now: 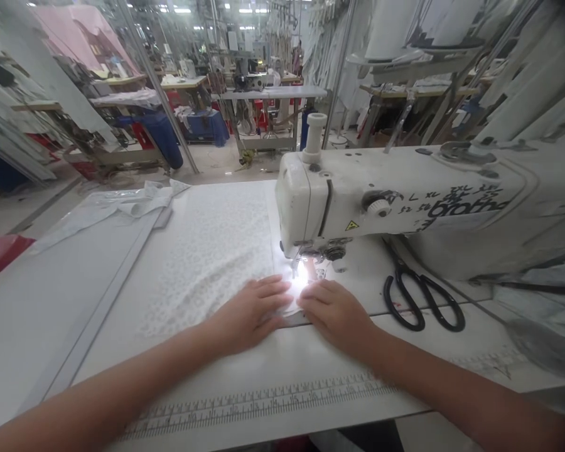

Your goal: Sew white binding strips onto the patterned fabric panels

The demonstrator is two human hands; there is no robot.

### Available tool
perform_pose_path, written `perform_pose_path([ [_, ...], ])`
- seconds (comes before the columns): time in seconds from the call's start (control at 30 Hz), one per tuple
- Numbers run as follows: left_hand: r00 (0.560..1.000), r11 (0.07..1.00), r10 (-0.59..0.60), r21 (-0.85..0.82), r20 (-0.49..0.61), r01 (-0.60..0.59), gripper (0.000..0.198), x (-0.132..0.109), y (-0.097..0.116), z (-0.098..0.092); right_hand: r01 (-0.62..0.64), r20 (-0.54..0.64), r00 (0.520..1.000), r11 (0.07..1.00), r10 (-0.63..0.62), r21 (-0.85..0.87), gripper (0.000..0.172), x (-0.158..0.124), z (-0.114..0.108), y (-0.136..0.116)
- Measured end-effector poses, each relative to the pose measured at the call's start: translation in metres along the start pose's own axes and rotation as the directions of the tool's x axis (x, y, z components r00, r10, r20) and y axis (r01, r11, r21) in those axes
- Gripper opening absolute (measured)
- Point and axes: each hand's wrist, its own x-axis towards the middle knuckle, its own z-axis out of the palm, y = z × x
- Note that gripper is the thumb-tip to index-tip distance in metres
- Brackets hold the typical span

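Observation:
A white sewing machine (405,188) stands on the table, its lamp shining brightly at the needle. White patterned fabric (216,251) lies flat to the left of the needle and reaches under it. My left hand (254,314) rests on the fabric, fingers spread and pointing at the needle area. Close to the needle on the right, my right hand (334,314) has its fingers pressed together at the fabric's edge; glare hides the fingertips and what lies between them.
Black scissors (424,301) lie right of my right hand. A printed ruler (273,405) runs along the table's front edge. White fabric strips (136,201) lie at the back left, on a pale board (85,270). More sewing tables stand behind.

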Motion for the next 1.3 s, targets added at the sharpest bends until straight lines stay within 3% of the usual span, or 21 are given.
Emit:
perform_pose_path([
  [0.17, 0.998, 0.999, 0.027, 0.031, -0.052, -0.026, 0.031, 0.016, -0.019, -0.007, -0.019, 0.057, 0.998, 0.997, 0.024, -0.079, 0.021, 0.006, 0.0, 0.013],
  [0.33, 0.995, 0.999, 0.025, 0.034, -0.095, -0.022, 0.032, 0.026, -0.031, -0.012, -0.06, 0.029, 0.998, 0.994, 0.063, -0.091, 0.024, 0.006, 0.002, 0.015],
  [1.0, 0.997, 0.997, 0.055, 0.049, -0.054, -0.052, 0.033, 0.03, -0.03, -0.018, -0.083, 0.024, 0.996, 0.99, 0.087, -0.112, 0.027, 0.004, -0.001, 0.011],
  [1.07, 0.991, 0.999, 0.016, 0.043, -0.135, -0.01, 0.029, 0.03, -0.031, -0.025, -0.087, 0.008, 0.996, 0.991, 0.088, -0.103, 0.027, 0.002, -0.003, 0.012],
  [1.13, 0.956, 0.995, -0.077, 0.044, -0.284, 0.093, 0.028, 0.022, -0.029, -0.038, -0.105, -0.02, 0.994, 0.99, 0.104, -0.095, 0.026, 0.001, -0.005, 0.012],
  [1.2, 0.895, 0.98, -0.162, 0.04, -0.415, 0.196, 0.032, 0.004, -0.025, -0.053, -0.135, -0.038, 0.99, 0.986, 0.132, -0.096, 0.024, 0.001, -0.008, 0.012],
  [1.3, 0.842, 0.963, -0.22, 0.028, -0.492, 0.267, 0.034, -0.033, -0.016, -0.069, -0.179, -0.023, 0.984, 0.979, 0.177, -0.102, 0.023, -0.002, -0.014, 0.012],
])
